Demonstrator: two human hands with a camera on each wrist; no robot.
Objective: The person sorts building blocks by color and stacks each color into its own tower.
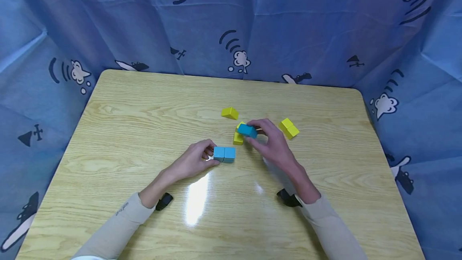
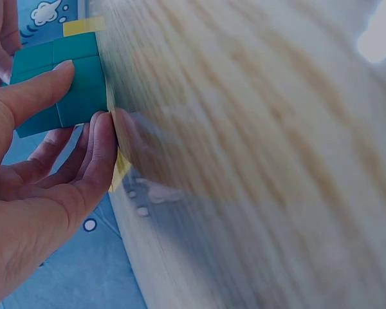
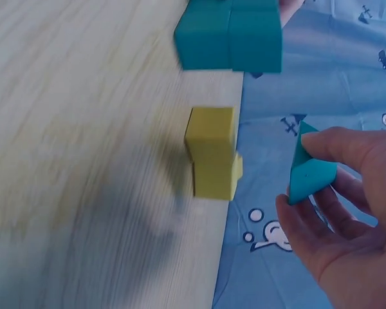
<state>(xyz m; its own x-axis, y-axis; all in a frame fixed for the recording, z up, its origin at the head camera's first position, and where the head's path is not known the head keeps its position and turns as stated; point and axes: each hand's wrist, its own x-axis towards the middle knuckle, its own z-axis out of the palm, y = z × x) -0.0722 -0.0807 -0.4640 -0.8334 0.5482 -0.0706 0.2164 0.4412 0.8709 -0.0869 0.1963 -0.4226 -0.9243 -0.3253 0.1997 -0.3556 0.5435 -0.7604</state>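
Observation:
My left hand [image 1: 196, 158] holds a block of joined blue cubes [image 1: 224, 154] on the table. In the left wrist view the thumb presses the near face of the teal-looking cubes [image 2: 82, 84], and the fingers curl at their lower side. My right hand [image 1: 271, 143] pinches a blue triangular block [image 1: 247, 130] between thumb and fingers. The right wrist view shows that triangular block [image 3: 312, 177] raised off the table, with its sloped side visible. Just beside and below it stand yellow blocks [image 3: 213, 154], partly hidden by it in the head view.
A yellow wedge-shaped block [image 1: 229, 112] lies farther back. To the right of my right hand is a pair of joined yellow blocks [image 1: 288, 128]. The wooden table [image 1: 144, 107] ends at a blue patterned curtain [image 1: 209, 23] behind and at both sides.

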